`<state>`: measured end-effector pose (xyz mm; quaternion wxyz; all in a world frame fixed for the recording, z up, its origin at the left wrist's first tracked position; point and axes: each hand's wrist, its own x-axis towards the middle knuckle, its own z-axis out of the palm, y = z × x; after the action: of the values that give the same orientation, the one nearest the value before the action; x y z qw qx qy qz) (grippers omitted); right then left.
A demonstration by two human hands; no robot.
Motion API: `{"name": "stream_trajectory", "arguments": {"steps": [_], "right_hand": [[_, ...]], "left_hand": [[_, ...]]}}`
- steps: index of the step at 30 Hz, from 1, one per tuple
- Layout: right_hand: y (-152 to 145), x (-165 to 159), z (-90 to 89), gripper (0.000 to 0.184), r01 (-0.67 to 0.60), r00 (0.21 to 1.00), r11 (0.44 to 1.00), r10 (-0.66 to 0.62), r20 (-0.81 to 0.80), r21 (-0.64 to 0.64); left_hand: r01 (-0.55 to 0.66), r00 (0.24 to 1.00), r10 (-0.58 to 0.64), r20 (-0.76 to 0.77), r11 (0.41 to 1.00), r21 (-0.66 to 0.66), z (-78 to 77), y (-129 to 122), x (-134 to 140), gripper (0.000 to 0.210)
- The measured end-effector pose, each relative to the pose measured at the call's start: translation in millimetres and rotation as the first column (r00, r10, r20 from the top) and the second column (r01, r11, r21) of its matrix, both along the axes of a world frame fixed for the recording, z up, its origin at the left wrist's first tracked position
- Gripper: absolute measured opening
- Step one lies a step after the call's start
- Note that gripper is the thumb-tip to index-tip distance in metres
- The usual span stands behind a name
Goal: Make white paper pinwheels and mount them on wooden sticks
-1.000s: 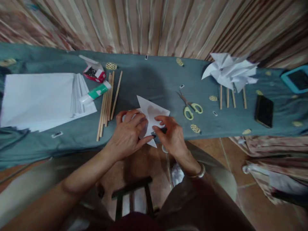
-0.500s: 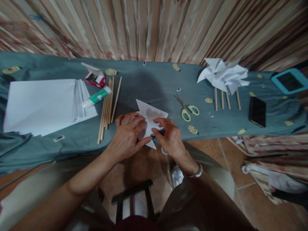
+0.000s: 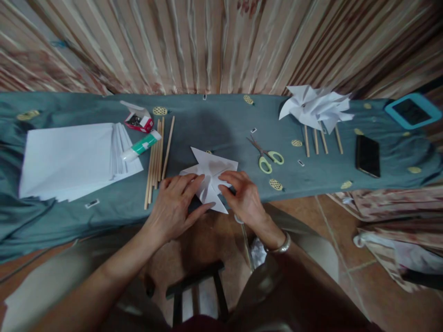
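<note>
A white paper pinwheel [image 3: 216, 165] with pointed blades lies near the front edge of the cloth-covered table, partly under both hands. My left hand [image 3: 175, 200] rests its fingers on the left side of the pinwheel, thumb stretched apart near the lower blade. With thumb and index finger bent together, my right hand [image 3: 244, 196] grips the pinwheel right of its middle. Its other fingers are curled and partly hidden. Just right of my hands lie scissors [image 3: 266, 154] with light green handles. Several wooden sticks [image 3: 157, 157] lie to the left.
A stack of white paper [image 3: 69, 159] is at the left, with a green-and-white glue tube [image 3: 141, 145] on its edge. Behind stands an opened small red box [image 3: 139, 121]. At the right are finished pinwheels on sticks [image 3: 316, 107], a black phone [image 3: 368, 156] and a blue-framed device [image 3: 413, 111].
My left hand has drawn slightly left and its thumb has come away from the right hand, showing more of the pinwheel's middle and lower blade. The right hand keeps its grip.
</note>
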<state>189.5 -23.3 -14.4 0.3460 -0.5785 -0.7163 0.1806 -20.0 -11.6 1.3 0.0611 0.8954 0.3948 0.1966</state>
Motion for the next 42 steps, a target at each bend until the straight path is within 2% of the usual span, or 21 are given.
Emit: {"name": "stream_trajectory", "arguments": {"steps": [6, 11, 22, 42], "right_hand": [[0, -1, 0.1, 0.018, -0.011, 1.000, 0.999, 0.010, 0.025, 0.033], [-1, -1, -0.4, 0.017, -0.015, 1.000, 0.999, 0.015, 0.007, 0.037], [4, -4, -1.1, 0.016, 0.035, 0.999, 0.999, -0.035, -0.024, -0.020], [11, -10, -2.2, 0.022, 0.103, 0.982, 0.992, -0.112, -0.151, -0.068]], "left_hand": [[0.031, 0.999, -0.031, -0.013, 0.999, -0.007, 1.4, -1, 1, 0.046], [0.040, 0.999, -0.041, -0.024, 0.997, -0.070, -0.6, -2, 3, 0.046], [0.032, 0.999, -0.036, -0.029, 0.990, -0.136, 0.4, -1, 6, 0.045], [0.052, 0.995, -0.060, -0.076, 0.992, -0.111, 1.5, 0, 9, 0.045]]}}
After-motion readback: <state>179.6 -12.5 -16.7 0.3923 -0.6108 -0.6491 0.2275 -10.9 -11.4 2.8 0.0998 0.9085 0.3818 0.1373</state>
